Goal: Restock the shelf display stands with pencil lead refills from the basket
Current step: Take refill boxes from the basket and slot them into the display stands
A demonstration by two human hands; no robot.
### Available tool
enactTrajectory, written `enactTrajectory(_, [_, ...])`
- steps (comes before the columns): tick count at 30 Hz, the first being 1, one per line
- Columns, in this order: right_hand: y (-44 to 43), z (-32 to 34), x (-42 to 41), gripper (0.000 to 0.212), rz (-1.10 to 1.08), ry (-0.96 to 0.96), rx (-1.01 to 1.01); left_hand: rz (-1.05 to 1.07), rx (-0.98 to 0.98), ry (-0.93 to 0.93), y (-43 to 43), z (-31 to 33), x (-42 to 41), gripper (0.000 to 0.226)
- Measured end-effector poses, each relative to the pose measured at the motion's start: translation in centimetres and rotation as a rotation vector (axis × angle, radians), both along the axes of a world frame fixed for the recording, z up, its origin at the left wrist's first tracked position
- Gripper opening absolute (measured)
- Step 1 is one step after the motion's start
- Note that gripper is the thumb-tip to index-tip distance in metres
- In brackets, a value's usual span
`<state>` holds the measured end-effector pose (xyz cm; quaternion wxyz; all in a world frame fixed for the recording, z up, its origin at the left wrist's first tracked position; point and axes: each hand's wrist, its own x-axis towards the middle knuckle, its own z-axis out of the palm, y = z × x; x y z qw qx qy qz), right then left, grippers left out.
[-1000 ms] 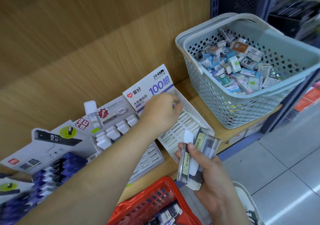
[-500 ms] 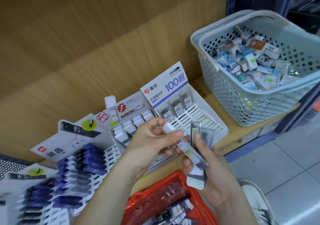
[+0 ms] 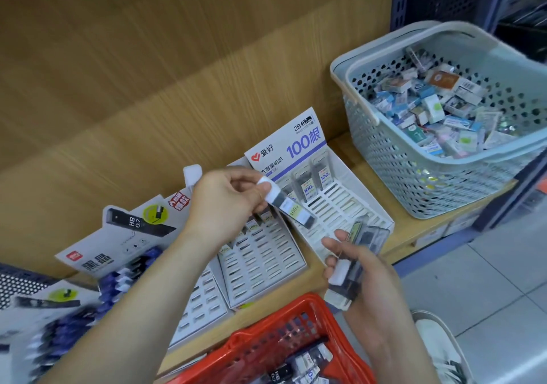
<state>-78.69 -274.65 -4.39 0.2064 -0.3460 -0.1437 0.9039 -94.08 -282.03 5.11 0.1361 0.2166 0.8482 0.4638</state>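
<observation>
My left hand [image 3: 228, 203] pinches one pencil lead refill [image 3: 291, 207] by its white cap, holding it slanted over the white slotted display stand [image 3: 349, 206] marked "100". That stand has a few refills in its back row. My right hand [image 3: 361, 274] grips a bundle of several refill cases [image 3: 359, 250] in front of the stand's lower corner. A red basket [image 3: 266, 342] with more refills sits below my hands. A second white stand [image 3: 260, 253], with many open slots, lies to the left.
A grey basket [image 3: 384, 159] full of small boxed items stands on the wooden shelf [image 3: 364, 153] at the right. Display stands with dark blue refills [image 3: 127, 271] fill the left. A wooden back panel rises behind. Tiled floor and my shoe [image 3: 441, 342] lie bottom right.
My left hand left the stand's back row, took one refill from the bundle in my right hand, and now carries it up toward the stand. The camera shifted left.
</observation>
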Motion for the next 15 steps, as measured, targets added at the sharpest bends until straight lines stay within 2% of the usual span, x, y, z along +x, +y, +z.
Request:
enactTrajectory(2, [0.2, 0.0, 0.1, 0.052, -0.013, 0.014, -0.013, 0.026, -0.017, 0.093, 0.5, 0.1, -0.6, 0.003])
enactTrajectory(9, [-0.2, -0.7, 0.4, 0.021, 0.033, 0.043, 0.035, 0.100, -0.130, 0.437, -2.6, 0.4, -2.3, 0.013])
enactTrajectory(13, [-0.9, -0.8, 0.1, 0.021, 0.146, 0.069, 0.136, 0.122, -0.159, 0.419, -4.5, -1.7, -1.5, 0.008])
enactTrajectory(15, [-1.4, -1.2, -0.1, 0.029, 0.187, 0.081, 0.158, 0.122, -0.170, 0.383, -4.4, -3.1, -1.2, 0.009])
